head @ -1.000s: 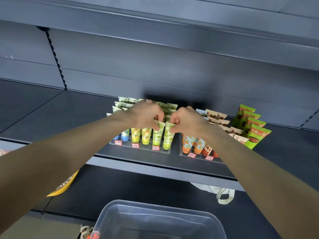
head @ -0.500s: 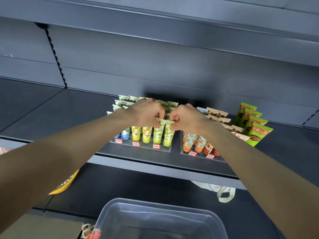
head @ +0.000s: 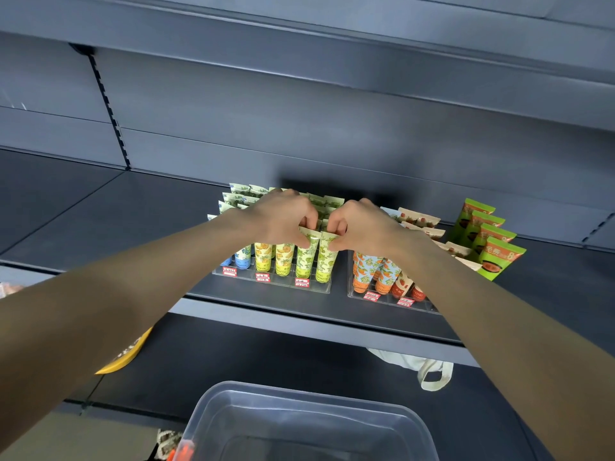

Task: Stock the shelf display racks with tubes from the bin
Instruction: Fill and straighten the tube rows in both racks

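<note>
The grip of the left hand (head: 283,217) is closed by curled fingers, and the flat crimped top of the left lime tube (head: 307,259) is pinched between thumb and fingertips. The grip of the right hand (head: 364,227) is closed in the same way on the crimped top of the right lime tube (head: 327,262). The two hands are held knuckle to knuckle, nearly touching, above the front row.

Both pinched tubes are stood upright, cap down, side by side in the front right slots of the left rack (head: 273,281), a clear tray set on the dark shelf (head: 100,211). In the same front row, yellow tubes (head: 264,257) and blue tubes (head: 242,258) are lined up to the left, and further pale green tubes are ranked behind, partly hidden by the hands. Red price labels (head: 301,282) are fixed along the front edge.

Just beside it, the right rack (head: 372,299) is filled with orange-patterned tubes (head: 366,271) and red-capped ones. Green packets (head: 492,257) are stacked at the far right.

The translucent bin (head: 299,392) is seen below the shelf, nearest the camera; its contents cannot be made out.
</note>
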`<state>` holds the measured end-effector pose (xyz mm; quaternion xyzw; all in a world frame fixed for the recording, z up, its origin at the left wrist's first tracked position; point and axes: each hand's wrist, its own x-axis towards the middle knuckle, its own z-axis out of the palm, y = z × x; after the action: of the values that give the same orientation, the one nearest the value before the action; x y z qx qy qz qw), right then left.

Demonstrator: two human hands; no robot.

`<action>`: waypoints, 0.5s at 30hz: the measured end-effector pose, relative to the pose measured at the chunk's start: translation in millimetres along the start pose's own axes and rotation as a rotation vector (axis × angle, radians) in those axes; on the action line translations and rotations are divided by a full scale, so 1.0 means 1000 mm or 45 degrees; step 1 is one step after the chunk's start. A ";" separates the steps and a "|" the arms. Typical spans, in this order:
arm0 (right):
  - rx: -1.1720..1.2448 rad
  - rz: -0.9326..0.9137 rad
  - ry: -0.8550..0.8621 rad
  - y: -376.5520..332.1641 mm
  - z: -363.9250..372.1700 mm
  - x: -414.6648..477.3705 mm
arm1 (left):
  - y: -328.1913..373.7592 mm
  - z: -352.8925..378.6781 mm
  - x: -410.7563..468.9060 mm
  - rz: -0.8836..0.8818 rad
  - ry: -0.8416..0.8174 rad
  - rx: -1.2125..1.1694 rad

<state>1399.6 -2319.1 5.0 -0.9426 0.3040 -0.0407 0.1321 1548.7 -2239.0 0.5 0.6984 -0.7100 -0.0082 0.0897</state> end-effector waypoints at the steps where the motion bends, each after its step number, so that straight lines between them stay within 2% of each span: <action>1: 0.002 0.004 0.001 0.000 0.000 0.000 | 0.000 -0.001 0.000 0.001 -0.001 -0.007; 15: -0.009 0.085 0.073 0.008 -0.052 -0.025 | 0.022 -0.044 0.000 -0.015 0.016 -0.091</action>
<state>1366.6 -2321.8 52.5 -0.9309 0.3391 -0.0621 0.1211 1533.0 -2233.4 47.1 0.6988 -0.7047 -0.0296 0.1189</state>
